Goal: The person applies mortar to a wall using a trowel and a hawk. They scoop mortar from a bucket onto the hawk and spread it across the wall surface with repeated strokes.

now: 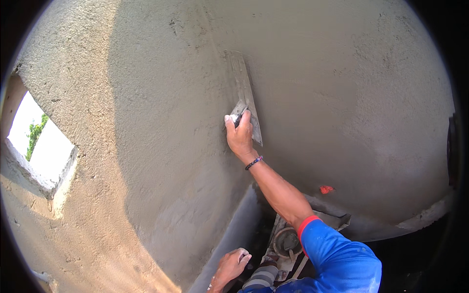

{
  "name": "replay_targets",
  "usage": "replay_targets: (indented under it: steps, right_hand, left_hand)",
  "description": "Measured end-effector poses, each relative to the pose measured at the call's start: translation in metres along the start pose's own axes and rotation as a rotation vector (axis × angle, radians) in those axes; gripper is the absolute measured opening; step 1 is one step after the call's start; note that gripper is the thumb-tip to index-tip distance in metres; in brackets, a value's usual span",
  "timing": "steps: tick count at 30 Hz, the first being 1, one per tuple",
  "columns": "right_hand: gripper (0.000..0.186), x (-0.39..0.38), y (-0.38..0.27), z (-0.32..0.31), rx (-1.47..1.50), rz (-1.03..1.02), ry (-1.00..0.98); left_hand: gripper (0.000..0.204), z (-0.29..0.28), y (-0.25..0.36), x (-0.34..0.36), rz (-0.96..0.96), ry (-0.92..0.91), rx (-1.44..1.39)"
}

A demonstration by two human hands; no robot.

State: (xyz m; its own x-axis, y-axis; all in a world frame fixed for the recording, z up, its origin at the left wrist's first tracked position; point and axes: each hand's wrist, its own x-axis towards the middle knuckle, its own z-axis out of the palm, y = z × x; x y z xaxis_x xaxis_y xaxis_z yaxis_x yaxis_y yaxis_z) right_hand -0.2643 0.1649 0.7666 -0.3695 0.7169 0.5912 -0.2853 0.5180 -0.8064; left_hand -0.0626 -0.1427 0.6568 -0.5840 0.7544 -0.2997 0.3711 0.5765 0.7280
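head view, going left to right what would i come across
window opening → trowel held in the right hand against the wall → round mortar container → small orange-red patch → dark object at the right rim, too unclear to identify

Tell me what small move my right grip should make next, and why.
Perhaps slide the trowel a little upward along the wall: your right grip holds it there, and rough marks show higher up, to its left.
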Motion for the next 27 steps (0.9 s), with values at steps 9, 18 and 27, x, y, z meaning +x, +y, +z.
replay_targets:
  steps: [9,18,27]
  right_hand:
    - [0.039,-0.005,0.017,-0.088,-0.126,-0.058,0.14]
    - [0.028,-0.068,-0.017,-0.245,0.364,0.041,0.428]
    - [0.031,0.012,-0.05,-0.031,0.328,-0.025,-0.221]
  left_hand:
    - [0.022,0.009,0.016,0.013,0.203,0.022,0.044]
    - [0.024,0.002,-0.005,-0.007,0.018,-0.013,0.002]
    - [0.026,0.004,0.025,-0.014,0.099,-0.005,0.064]
